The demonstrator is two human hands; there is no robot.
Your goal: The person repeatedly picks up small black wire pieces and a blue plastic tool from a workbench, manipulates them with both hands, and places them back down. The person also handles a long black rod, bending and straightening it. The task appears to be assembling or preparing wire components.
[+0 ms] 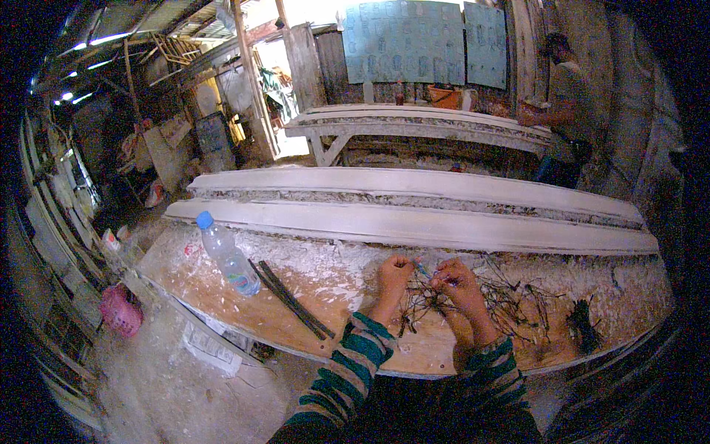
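Both of my hands are raised close together over the near side of the plaster-smeared wooden table [340,285]. My left hand [396,277] is closed in a pinch. Just to its right, my right hand [456,283] is pinched too. A small bluish thing [422,269] shows in the gap between them, too small to name. Thin dark wire-like strands [529,300] lie tangled beneath and right of my right hand. Farther right rests a dark bundle [584,327] of similar strands. Two long dark rods [296,302] lie left of my left forearm.
A clear plastic bottle with a blue cap [228,255] stands at the left. Two long white moulded strips [414,226] run across the table's far side. Behind is a white-topped bench [414,115], with a person [568,103] at its right end. A pink basket [120,311] sits lower left.
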